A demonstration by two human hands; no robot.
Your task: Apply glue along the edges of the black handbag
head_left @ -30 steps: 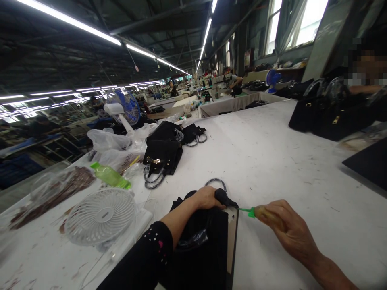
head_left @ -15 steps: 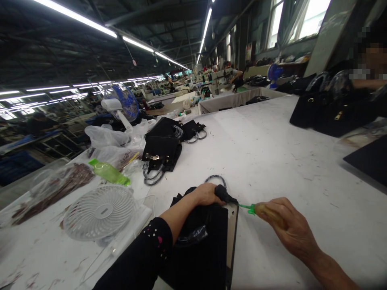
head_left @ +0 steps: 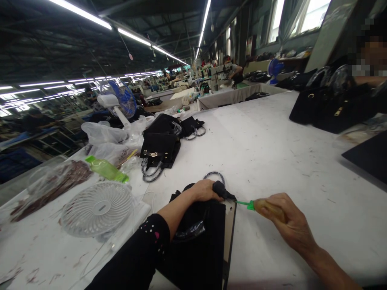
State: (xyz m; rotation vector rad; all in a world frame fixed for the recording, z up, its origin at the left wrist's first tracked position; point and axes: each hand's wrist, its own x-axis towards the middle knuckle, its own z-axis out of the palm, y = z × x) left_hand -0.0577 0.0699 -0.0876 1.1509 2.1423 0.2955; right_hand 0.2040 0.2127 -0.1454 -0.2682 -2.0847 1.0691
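Clamped in the right hand's grip is a green-shafted screwdriver, its long axis nearly level, tip pointing to nine o'clock at a black bag. Left hand pinches the bag's dark handle end. Bag lies on the white desk, near edge, six o'clock.

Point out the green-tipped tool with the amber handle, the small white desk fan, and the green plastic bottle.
green-tipped tool with amber handle [head_left: 250, 205], head view, green collar beside the handle.
small white desk fan [head_left: 97, 208], head view, grille centre.
green plastic bottle [head_left: 106, 169], head view, mid-body.
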